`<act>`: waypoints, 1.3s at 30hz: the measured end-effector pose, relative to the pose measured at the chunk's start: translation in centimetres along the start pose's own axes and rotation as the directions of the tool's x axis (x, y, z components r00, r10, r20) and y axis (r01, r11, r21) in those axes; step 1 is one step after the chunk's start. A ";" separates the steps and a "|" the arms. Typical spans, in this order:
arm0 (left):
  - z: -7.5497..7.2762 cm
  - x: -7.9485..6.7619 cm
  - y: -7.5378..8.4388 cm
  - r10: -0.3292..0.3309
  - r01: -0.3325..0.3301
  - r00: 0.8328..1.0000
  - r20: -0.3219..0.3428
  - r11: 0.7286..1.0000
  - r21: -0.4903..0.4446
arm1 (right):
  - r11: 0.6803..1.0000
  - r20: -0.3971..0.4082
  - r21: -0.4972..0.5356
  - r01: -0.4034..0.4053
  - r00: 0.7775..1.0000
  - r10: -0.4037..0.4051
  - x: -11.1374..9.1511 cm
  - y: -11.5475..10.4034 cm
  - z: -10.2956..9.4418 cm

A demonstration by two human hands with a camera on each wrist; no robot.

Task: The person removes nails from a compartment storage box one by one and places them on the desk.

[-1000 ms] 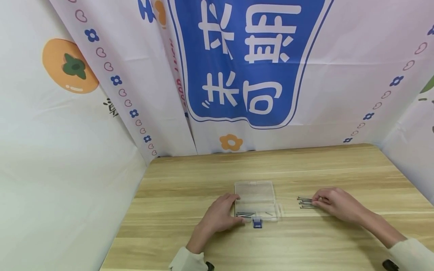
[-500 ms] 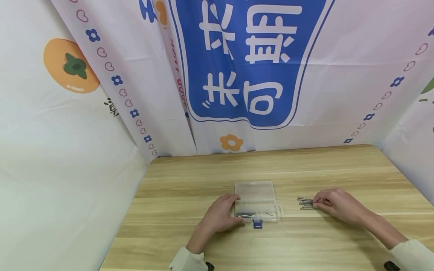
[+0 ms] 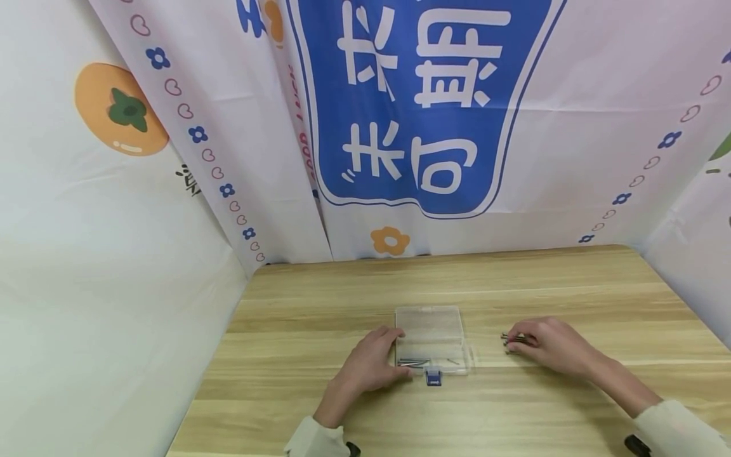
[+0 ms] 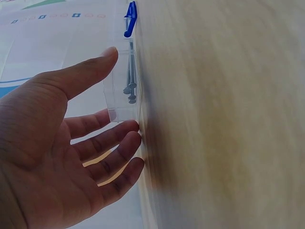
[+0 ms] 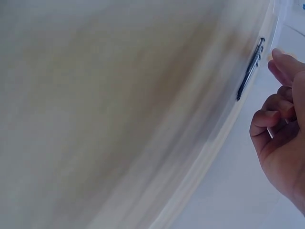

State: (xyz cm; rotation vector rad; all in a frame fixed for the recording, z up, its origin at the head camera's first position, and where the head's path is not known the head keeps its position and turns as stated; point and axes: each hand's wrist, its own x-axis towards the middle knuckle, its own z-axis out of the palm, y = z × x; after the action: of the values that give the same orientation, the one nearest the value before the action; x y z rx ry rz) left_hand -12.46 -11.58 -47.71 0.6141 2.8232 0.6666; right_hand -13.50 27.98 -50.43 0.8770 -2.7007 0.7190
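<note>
A clear plastic box (image 3: 428, 327) with a blue latch (image 3: 434, 378) at its front lies on the wooden table. Several grey nails (image 4: 130, 86) lie inside, at its front left; a short thin piece (image 3: 453, 361) is at the right. My left hand (image 3: 371, 360) holds the box's left end, thumb at the front wall, fingertips round the side. To the right, my right hand (image 3: 551, 343) is over a small bunch of loose nails (image 5: 250, 69), partly hiding them in the head view. In the right wrist view its thumb and index tips are beside the nails, nothing visible between them.
The wooden table (image 3: 320, 298) reaches back to a white printed cloth (image 3: 571, 127) with a blue panel. Cloth also hangs at the left and right sides. Bare wood separates the box from the loose nails.
My right hand has moved left, from the right ends of the loose nails to over them, covering more of them. My left hand and the box have stayed in place.
</note>
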 end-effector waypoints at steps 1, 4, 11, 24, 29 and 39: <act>0.0 0.0 0.0 -0.001 0.001 1.000 0.001 1.000 0.002 | 1.000 -0.002 -0.012 0.009 1.000 -0.009 0.3 -0.2 0.2; -0.1 -0.1 0.0 -0.002 0.002 1.000 0.000 1.000 0.005 | 0.999 -0.010 -0.032 0.028 1.000 -0.028 1.0 -1.0 0.6; 0.0 -0.1 0.1 0.004 -0.004 1.000 -0.005 1.000 0.011 | 0.999 -0.018 -0.021 0.047 0.999 -0.048 2.6 -2.6 1.4; 0.0 -0.1 0.1 0.003 -0.003 1.000 -0.009 1.000 0.011 | 0.999 0.000 0.015 0.045 0.999 -0.045 4.7 -4.7 2.6; 0.0 0.0 0.1 -0.002 0.002 1.000 0.000 1.000 0.002 | 0.996 0.004 0.049 0.072 0.997 -0.073 5.3 -5.6 3.0; 0.0 0.0 0.2 0.002 -0.002 1.000 -0.008 1.000 0.013 | 0.990 0.086 0.113 0.083 0.992 -0.093 6.6 -7.7 4.1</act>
State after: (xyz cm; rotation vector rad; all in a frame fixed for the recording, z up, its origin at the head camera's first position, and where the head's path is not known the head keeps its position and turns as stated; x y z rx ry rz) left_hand -12.40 -11.39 -47.60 0.6178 2.8368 0.6530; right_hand -14.36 17.22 -48.74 1.0724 -2.7028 0.8341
